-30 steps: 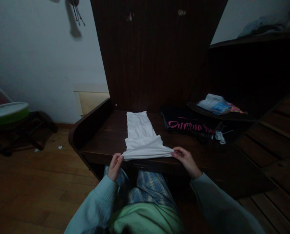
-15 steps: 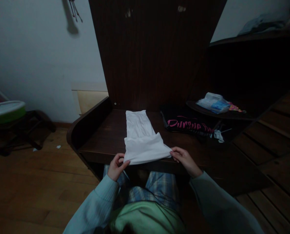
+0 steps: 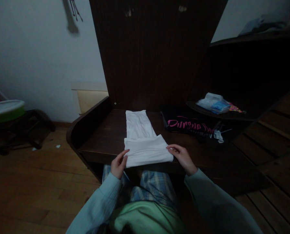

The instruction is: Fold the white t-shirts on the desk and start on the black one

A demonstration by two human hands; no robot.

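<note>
At far left, on a low stand, a green-rimmed basin (image 3: 4,110). Further right, a dark wooden bench (image 3: 98,143) with a white cloth (image 3: 141,136) lying lengthwise on its top, the near end folded back over itself at the front edge. At the fold's left corner, the left hand (image 3: 119,164): thumb up along the edge, fingers curled beneath, pinching the cloth. At the fold's right edge, the right hand (image 3: 182,157): fingertips bent down onto the fabric, grip or mere touch impossible to tell. Right of that, apart from the white cloth, a black garment (image 3: 186,123) with pink lettering. Beyond it, a plastic packet (image 3: 214,103) on a round shelf.
</note>
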